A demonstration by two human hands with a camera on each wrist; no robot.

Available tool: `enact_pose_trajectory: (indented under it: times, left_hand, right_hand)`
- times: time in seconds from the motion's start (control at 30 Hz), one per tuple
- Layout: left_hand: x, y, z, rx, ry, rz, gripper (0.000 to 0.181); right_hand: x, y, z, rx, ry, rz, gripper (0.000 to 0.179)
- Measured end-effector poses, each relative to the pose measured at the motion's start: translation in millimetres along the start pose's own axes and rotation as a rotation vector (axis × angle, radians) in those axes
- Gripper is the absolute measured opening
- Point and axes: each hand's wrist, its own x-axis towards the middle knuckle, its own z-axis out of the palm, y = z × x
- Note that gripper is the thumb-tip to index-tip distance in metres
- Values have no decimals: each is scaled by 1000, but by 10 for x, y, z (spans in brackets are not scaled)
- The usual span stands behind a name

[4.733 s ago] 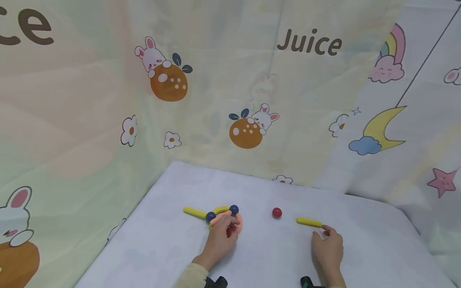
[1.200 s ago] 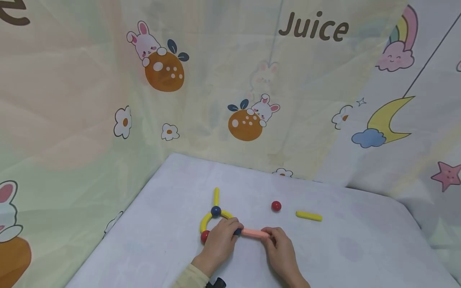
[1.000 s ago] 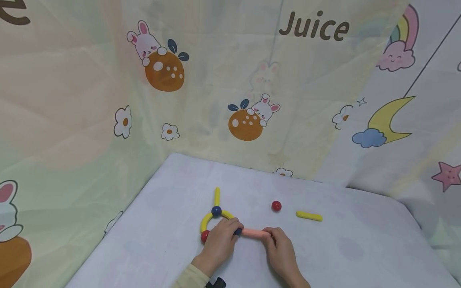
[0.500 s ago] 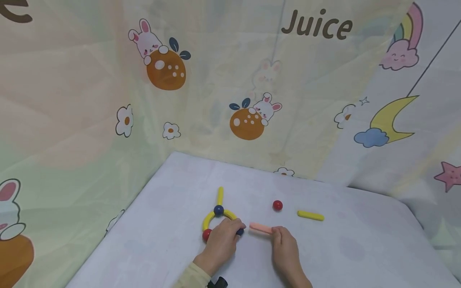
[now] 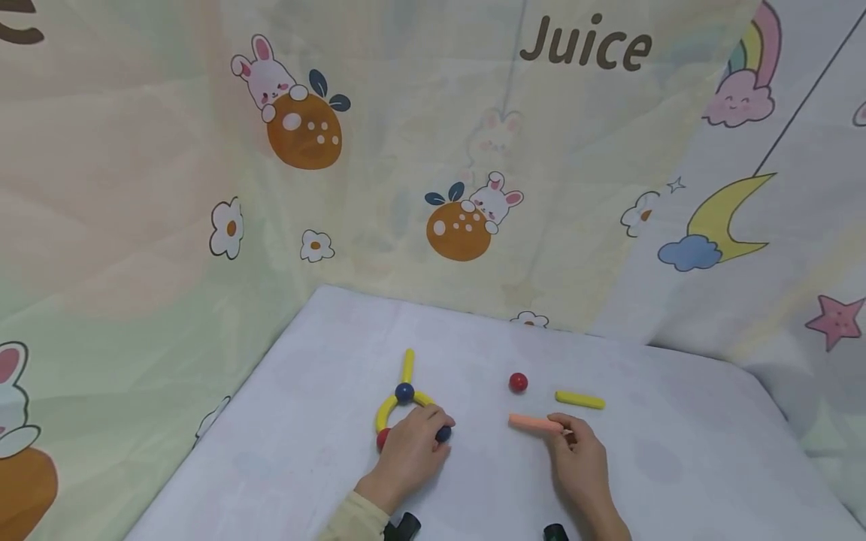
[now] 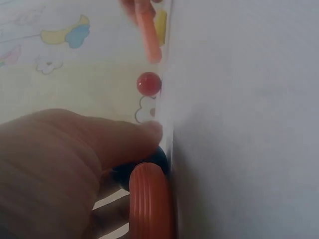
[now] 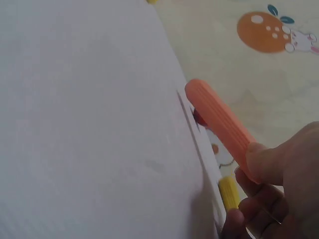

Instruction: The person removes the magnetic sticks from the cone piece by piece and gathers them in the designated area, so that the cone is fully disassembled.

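On the white table my left hand (image 5: 409,447) pinches a blue ball (image 5: 443,433) at the right side of a ring built from sticks and balls. The ring shows yellow curved sticks (image 5: 385,413), a blue ball (image 5: 404,393) at its top and a red ball (image 5: 383,439) at its left; my hand covers its lower part. A straight yellow stick (image 5: 409,366) points away from the top ball. In the left wrist view, a ribbed orange stick (image 6: 149,201) lies against the held ball. My right hand (image 5: 583,462) pinches one end of a straight orange stick (image 7: 222,124), its other end free, pointing left.
A loose red ball (image 5: 518,382) lies beyond the orange stick. To its right is a loose yellow stick (image 5: 579,400), just past my right fingers. Printed curtains (image 5: 379,285) stand along the table's back and left edges.
The ring has turned since the earliest frame, its yellow stick now pointing away. My right hand, with the orange stick end at the held blue ball a second ago, has pulled it off to the right.
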Motion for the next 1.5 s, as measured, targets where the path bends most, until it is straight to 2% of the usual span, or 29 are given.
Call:
enact_pose_trajectory:
  times: [0.2, 0.27, 0.43, 0.6, 0.83, 1.13, 1.37, 1.5]
  left_hand:
    - [-11, -13, 12, 19, 7, 13, 27]
    - [-15, -15, 21, 30, 14, 22, 28]
    - [-4, -12, 20, 61, 18, 30, 27]
    - [7, -21, 20, 40, 23, 15, 27]
    - [-5, -44, 20, 13, 27, -1, 26]
    - [-14, -41, 30, -27, 33, -4, 25]
    - [-21, -35, 33, -31, 50, 4, 25]
    - [-14, -27, 28, -24, 38, 7, 26]
  right_hand:
    - [97, 214, -197, -31, 99, 82, 30]
    - [130, 265, -247, -55, 113, 84, 30]
    - [239, 342, -335, -170, 68, 20, 29]
    - [371, 416, -439, -271, -4, -2, 26]
    - [493, 528, -585, -324, -63, -57, 26]
    - [519, 556, -612, -339, -47, -127, 28]
    - [526, 539, -598, -356, -20, -110, 31]
    - [532, 573, -570, -356, 19, -95, 35]
